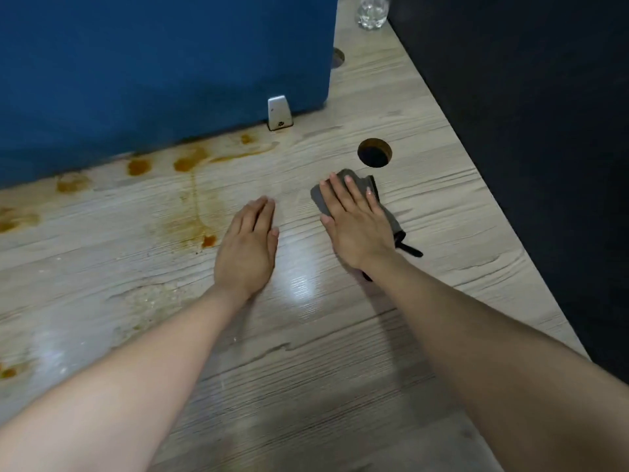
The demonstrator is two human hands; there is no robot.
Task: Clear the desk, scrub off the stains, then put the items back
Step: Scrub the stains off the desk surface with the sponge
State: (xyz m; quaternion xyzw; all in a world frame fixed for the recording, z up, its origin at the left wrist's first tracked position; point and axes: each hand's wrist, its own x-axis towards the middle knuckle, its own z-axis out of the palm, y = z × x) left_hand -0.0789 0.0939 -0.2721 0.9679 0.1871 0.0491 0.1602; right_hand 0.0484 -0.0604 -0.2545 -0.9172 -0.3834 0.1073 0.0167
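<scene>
Pressing my flat right hand on the gray cloth, I rest my flat left hand on the wooden desk, gripping nothing. Near me the desk looks cleared. Orange stains wait by the blue divider. Far back, a clear bottle holds water, I think.

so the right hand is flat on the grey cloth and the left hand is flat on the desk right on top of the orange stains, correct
Not quite. In the head view the left hand lies flat on bare desk, just to the right of the orange stains, not on top of them. The rest holds: the right hand is flat on the grey cloth.
</scene>
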